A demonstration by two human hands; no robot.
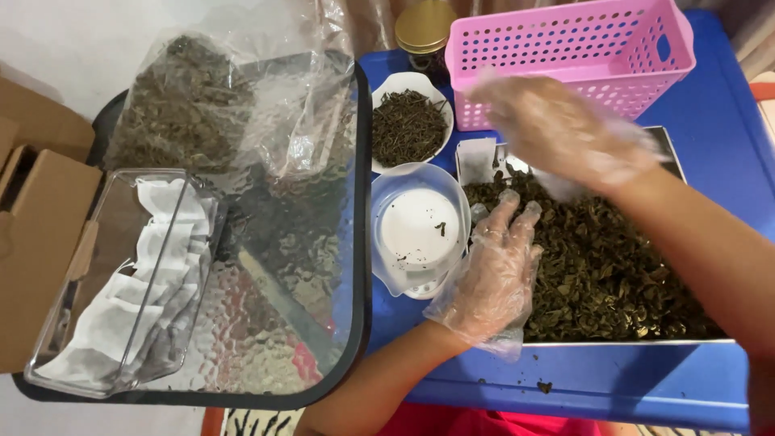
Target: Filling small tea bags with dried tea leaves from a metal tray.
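Tea leaves (601, 270), dark and crumpled, lie heaped in a shallow metal tray (630, 343) on the blue table (581, 383), and both gloved hands are over them. The left hand (492, 270) rests palm down on the near-left edge of the pile, fingers spread and flat, gripping nothing that I can see. The right hand (561, 133) is blurred above the far end of the tray; it seems to close loosely on a small white paper tea bag (557, 187), though the blur keeps me from being sure.

By my judgement this is the filling step: loose leaf gathered from the pile and put into a sachet. Whatever comes next would call for a small pinch, a bag mouth held wide, and care not to scatter leaf over the rim.

Just left of the tray a clear cup sits on a small white scale (420, 226), a few crumbs on it. Beyond it stands a white bowl (408, 121) of finer dark leaf, a gold-lidded jar (424, 28), and a pink perforated basket (565, 52). Farther left, on a glass-topped table (307, 323), are a clear plastic bag of dried leaf (182, 105) and a clear box of white sachets (121, 282).
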